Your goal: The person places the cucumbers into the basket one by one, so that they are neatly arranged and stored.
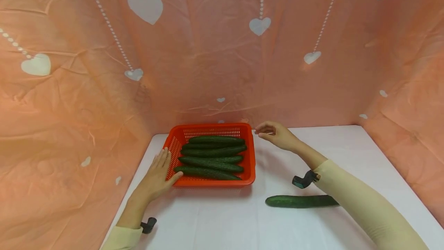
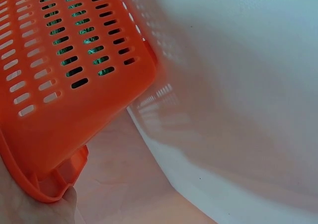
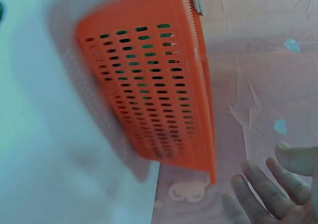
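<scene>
Several dark green cucumbers [image 1: 214, 151] lie side by side in a red plastic basket [image 1: 251, 167] with slotted walls. At the basket's front left corner, my left hand [image 1: 156, 178] touches the rim, fingers straight and thumb spread over the front edge. The left wrist view shows part of that hand [image 2: 54, 209] against the rim [image 2: 37, 191]. My right hand [image 1: 279, 136] is just off the basket's back right corner, fingers loosely bent and holding nothing. In the right wrist view, a gap separates its spread fingers [image 3: 266, 189] from the basket wall [image 3: 154, 85].
A single cucumber [image 1: 300, 201] lies on the white table [image 1: 222, 219] at the front right, its right end hidden under the right forearm. Peach-coloured sheeting [image 1: 215, 57] with white hearts stands behind the basket and along both sides.
</scene>
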`<action>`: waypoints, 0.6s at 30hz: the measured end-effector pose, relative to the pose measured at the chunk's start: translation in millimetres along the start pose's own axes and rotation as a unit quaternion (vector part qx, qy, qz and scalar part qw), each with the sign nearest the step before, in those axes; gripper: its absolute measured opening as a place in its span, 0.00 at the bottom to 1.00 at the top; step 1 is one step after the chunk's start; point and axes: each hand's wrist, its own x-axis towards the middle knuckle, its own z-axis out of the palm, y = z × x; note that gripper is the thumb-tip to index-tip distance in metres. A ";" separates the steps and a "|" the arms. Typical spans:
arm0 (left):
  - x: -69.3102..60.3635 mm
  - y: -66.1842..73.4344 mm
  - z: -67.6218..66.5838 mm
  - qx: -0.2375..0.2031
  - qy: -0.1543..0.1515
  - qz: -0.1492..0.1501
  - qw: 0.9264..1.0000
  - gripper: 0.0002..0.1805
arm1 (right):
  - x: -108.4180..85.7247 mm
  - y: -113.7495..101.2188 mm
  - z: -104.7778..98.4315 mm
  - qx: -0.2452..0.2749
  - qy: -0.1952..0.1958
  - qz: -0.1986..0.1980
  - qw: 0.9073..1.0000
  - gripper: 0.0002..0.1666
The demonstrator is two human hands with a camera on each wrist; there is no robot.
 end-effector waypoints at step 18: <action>0.3 -0.5 0.5 0.003 -0.003 -0.002 1.000 0.55 | -91.8 27.7 -32.5 -0.079 0.000 -0.025 0.997 0.14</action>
